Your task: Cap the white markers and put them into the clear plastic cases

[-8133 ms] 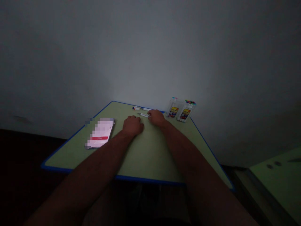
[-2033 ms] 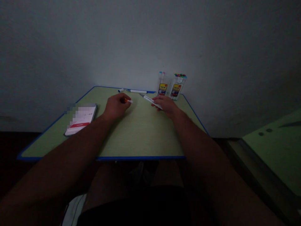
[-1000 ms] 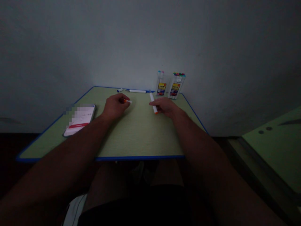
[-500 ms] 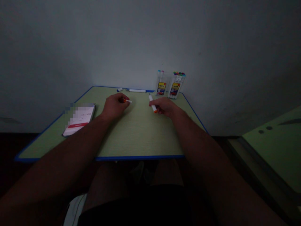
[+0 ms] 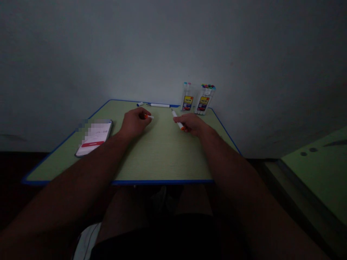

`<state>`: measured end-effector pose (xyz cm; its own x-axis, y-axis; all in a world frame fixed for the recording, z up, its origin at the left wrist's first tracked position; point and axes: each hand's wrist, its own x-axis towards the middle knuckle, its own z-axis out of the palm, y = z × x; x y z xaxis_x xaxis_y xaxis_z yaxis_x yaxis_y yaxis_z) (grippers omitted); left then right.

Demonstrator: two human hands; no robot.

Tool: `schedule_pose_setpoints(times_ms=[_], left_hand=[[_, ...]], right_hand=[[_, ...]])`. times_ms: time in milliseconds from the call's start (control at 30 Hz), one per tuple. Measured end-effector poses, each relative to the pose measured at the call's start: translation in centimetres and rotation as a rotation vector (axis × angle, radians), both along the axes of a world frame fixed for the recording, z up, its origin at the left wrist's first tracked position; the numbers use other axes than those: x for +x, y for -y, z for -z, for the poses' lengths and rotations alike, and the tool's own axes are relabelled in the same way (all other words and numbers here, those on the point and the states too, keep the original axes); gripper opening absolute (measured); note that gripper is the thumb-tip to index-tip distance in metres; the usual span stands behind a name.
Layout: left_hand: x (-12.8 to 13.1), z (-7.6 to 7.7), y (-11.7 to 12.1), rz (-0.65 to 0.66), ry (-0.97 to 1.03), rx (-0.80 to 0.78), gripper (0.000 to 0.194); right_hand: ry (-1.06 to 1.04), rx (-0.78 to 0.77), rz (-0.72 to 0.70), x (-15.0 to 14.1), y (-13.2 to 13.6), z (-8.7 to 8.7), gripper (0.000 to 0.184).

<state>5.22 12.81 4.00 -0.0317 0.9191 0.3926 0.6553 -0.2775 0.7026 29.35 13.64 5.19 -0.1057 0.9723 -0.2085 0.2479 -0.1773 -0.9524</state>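
Between the fingers of my left hand (image 5: 135,122) is a small white and orange marker cap (image 5: 150,116), held just above the table. My right hand (image 5: 192,122) is closed on a white marker (image 5: 178,120) with an orange end. The marker is uncapped, its tip pointing away from me and a little left, its orange end by my fingers. Beyond my hands, at the table's far edge, lie another uncapped white marker (image 5: 160,105) and a loose dark blue and white cap (image 5: 140,104).
Two clear marker cases stand at the back right: one case (image 5: 187,103) with a few markers, the other case (image 5: 203,103) with several. A phone (image 5: 94,138) lies at the left. The green table (image 5: 162,159) has a blue rim and meets the wall (image 5: 151,47).
My right hand has tilted the marker slightly, its orange end swinging to the right. The left hand keeps hold of the cap. The whole view has shifted a little.
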Motion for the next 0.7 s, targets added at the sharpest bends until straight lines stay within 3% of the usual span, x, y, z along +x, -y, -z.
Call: schedule_pose_setpoints(times_ms=[700], left_hand=[[0.09, 0.08, 0.18, 0.001, -0.017, 0.042, 0.019]], right_hand=[[0.020, -0.015, 0.021, 0.20, -0.38, 0.50, 0.036]])
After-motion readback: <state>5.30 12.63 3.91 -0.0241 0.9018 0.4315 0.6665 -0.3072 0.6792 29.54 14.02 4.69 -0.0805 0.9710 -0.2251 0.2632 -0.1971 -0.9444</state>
